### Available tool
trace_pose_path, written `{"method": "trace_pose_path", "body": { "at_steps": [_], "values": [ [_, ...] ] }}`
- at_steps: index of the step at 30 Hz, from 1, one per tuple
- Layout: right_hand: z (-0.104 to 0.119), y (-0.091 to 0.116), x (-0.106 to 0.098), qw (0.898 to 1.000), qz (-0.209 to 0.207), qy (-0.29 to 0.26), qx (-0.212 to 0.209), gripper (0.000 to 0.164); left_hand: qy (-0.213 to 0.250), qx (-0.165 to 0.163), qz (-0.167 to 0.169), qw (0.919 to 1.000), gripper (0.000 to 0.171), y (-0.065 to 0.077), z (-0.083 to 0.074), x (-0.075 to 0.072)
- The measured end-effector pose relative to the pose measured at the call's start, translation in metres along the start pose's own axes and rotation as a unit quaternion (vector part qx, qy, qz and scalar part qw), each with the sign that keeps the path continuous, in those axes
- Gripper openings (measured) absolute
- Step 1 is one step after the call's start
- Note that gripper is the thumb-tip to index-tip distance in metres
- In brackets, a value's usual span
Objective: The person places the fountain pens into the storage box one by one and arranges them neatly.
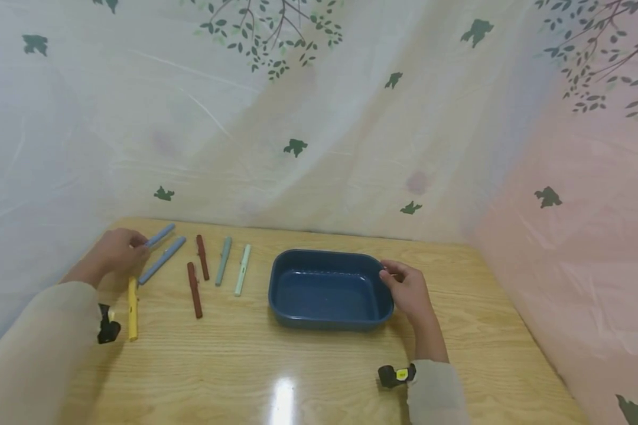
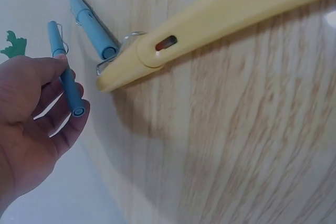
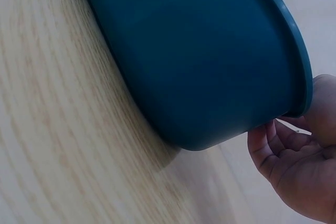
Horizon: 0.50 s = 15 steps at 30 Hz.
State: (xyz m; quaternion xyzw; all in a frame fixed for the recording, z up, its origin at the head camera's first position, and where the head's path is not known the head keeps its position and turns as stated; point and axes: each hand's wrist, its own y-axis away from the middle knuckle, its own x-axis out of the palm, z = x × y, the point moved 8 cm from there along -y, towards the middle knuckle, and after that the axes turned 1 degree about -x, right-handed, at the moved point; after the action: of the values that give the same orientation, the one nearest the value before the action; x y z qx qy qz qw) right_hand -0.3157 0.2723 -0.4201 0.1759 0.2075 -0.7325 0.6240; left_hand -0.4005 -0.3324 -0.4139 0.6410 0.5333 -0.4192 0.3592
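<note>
My left hand (image 1: 120, 250) pinches a blue pen (image 1: 160, 235) between thumb and fingers at the table's far left. In the left wrist view that pen (image 2: 67, 80) is held off the wood, its clip facing away from the palm. Close by lie a second blue pen (image 1: 162, 260) and a yellow pen (image 1: 133, 309). My right hand (image 1: 410, 291) grips the right end of a dark blue rectangular tub (image 1: 329, 324), thumb over the rim. In the right wrist view, its fingers (image 3: 258, 145) are against the tub's outer wall (image 3: 199, 77). The tub holds nothing.
Two dark red pens (image 1: 194, 290), a grey-green pen (image 1: 223, 262) and a pale green pen (image 1: 242, 270) lie between the left hand and the tub. A patterned curtain (image 1: 319, 177) hangs along the table's back edge and right side.
</note>
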Motion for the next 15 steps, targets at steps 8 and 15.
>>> {"method": "trace_pose_path", "body": {
  "at_steps": [8,15],
  "values": [
    [0.001,0.002,-0.001,1.0,0.002,0.001,-0.002,0.035,0.002,0.019,-0.008,0.9998,0.036,-0.001,-0.009,-0.007],
    [0.002,0.002,-0.001,1.0,0.003,0.003,-0.003,0.035,0.011,0.025,-0.007,0.9996,0.037,0.0,-0.015,-0.012]
  ]
}}
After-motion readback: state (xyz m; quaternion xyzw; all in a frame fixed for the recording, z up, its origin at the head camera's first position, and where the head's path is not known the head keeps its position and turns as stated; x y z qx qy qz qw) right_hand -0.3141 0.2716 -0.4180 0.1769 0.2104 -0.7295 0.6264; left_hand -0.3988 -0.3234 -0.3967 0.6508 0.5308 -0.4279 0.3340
